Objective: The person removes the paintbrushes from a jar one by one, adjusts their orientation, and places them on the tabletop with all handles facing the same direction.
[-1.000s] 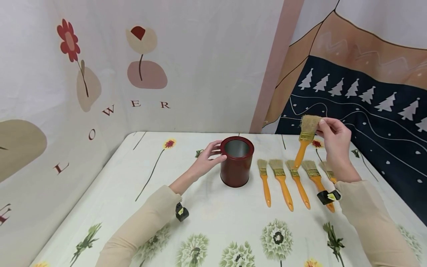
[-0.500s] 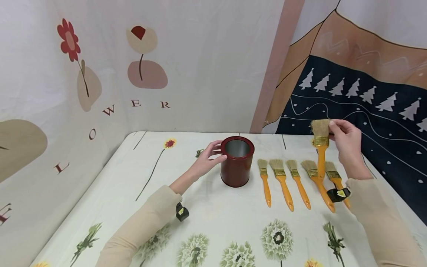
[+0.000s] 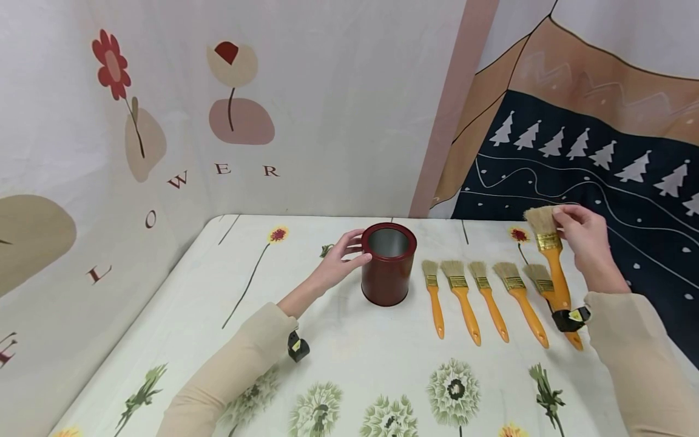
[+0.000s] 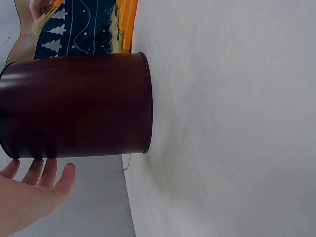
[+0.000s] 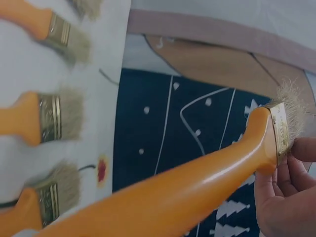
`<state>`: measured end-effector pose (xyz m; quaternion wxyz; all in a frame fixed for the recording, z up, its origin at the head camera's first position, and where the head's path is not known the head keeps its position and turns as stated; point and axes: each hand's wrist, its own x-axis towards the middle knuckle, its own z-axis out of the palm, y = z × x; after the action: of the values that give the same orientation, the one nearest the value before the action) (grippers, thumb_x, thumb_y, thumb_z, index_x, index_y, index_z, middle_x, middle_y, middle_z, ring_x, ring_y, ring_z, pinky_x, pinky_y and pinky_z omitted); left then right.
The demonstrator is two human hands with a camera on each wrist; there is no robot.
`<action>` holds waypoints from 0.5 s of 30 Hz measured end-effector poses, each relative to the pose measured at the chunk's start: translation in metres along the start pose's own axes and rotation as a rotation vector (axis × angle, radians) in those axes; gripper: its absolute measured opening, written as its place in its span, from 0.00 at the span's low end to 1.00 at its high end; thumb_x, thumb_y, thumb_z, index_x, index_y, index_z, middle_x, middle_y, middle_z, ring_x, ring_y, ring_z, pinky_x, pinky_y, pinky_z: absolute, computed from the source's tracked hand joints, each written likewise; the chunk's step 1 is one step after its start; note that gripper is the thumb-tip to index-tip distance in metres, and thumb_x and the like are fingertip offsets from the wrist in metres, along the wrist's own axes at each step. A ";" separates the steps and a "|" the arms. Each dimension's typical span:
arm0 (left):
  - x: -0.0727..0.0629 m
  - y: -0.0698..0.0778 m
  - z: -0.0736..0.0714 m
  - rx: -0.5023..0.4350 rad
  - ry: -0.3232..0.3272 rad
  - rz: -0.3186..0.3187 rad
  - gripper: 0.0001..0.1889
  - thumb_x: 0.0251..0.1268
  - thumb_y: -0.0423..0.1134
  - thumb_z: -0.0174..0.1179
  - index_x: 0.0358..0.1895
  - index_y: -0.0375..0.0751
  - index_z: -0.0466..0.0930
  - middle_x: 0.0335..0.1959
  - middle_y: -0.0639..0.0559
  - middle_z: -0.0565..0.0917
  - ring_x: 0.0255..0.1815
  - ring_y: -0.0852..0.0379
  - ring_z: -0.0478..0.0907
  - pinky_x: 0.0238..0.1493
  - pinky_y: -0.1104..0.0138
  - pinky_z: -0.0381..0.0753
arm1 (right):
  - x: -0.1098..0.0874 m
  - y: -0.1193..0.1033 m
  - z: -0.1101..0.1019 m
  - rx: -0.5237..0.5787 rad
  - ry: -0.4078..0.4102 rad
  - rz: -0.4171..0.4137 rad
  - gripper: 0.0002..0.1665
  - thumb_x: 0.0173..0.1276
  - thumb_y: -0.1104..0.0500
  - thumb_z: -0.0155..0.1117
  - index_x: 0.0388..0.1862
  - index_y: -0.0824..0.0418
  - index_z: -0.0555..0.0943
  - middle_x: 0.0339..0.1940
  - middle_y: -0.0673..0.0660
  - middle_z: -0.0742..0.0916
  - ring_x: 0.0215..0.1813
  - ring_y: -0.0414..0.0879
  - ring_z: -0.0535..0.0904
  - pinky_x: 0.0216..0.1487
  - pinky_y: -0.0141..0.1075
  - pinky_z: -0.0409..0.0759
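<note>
A dark red can (image 3: 386,276) stands upright on the table, its top open and grey inside. My left hand (image 3: 338,259) touches the upper left side of the can, fingers spread; in the left wrist view the fingertips (image 4: 51,165) meet its wall. My right hand (image 3: 587,240) pinches a paintbrush (image 3: 554,267) near its bristles and metal band, the orange handle (image 5: 192,187) hanging down. The held brush partly covers the rightmost brush (image 3: 539,277) of the row lying on the table.
Several orange-handled paintbrushes lie side by side right of the can, among them a narrow brush (image 3: 433,297), a wider brush (image 3: 463,300) and another wide brush (image 3: 522,300). A flowered white cloth (image 3: 338,376) covers the table. Printed curtains (image 3: 338,121) hang behind it.
My right hand has moved right and slightly down with the paintbrush, from over the middle of the row to its right end. The left hand and the can have stayed put.
</note>
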<state>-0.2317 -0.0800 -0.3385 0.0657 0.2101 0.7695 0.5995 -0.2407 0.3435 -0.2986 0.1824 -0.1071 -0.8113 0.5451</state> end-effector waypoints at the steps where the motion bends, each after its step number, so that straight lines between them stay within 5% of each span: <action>1: 0.000 0.000 0.000 0.000 0.000 0.000 0.30 0.60 0.38 0.55 0.65 0.40 0.55 0.59 0.40 0.64 0.59 0.45 0.61 0.53 0.55 0.65 | 0.008 0.010 -0.002 0.027 0.010 0.012 0.14 0.65 0.49 0.51 0.43 0.56 0.75 0.37 0.47 0.74 0.38 0.37 0.69 0.41 0.26 0.71; 3: 0.000 0.000 0.000 -0.001 -0.001 0.000 0.30 0.61 0.38 0.55 0.65 0.40 0.55 0.59 0.40 0.64 0.59 0.45 0.61 0.53 0.56 0.66 | 0.022 0.029 -0.007 0.022 0.008 0.024 0.18 0.64 0.48 0.52 0.46 0.59 0.75 0.39 0.48 0.75 0.39 0.39 0.69 0.46 0.33 0.71; 7: 0.000 0.000 0.000 -0.003 -0.001 -0.005 0.30 0.61 0.38 0.55 0.65 0.40 0.55 0.59 0.41 0.64 0.59 0.45 0.61 0.53 0.56 0.67 | 0.063 0.082 -0.022 0.087 0.018 0.048 0.18 0.60 0.49 0.59 0.44 0.59 0.78 0.38 0.50 0.77 0.37 0.42 0.70 0.40 0.30 0.73; 15: 0.001 0.000 -0.001 0.002 0.002 -0.009 0.30 0.60 0.39 0.56 0.65 0.41 0.55 0.59 0.41 0.64 0.58 0.47 0.62 0.53 0.55 0.65 | 0.110 0.160 -0.043 -0.123 -0.016 0.046 0.30 0.57 0.35 0.50 0.53 0.50 0.73 0.47 0.51 0.73 0.45 0.44 0.67 0.39 0.27 0.71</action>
<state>-0.2327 -0.0807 -0.3386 0.0672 0.2061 0.7711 0.5987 -0.3271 0.4823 -0.4117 0.1562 -0.1325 -0.8420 0.4991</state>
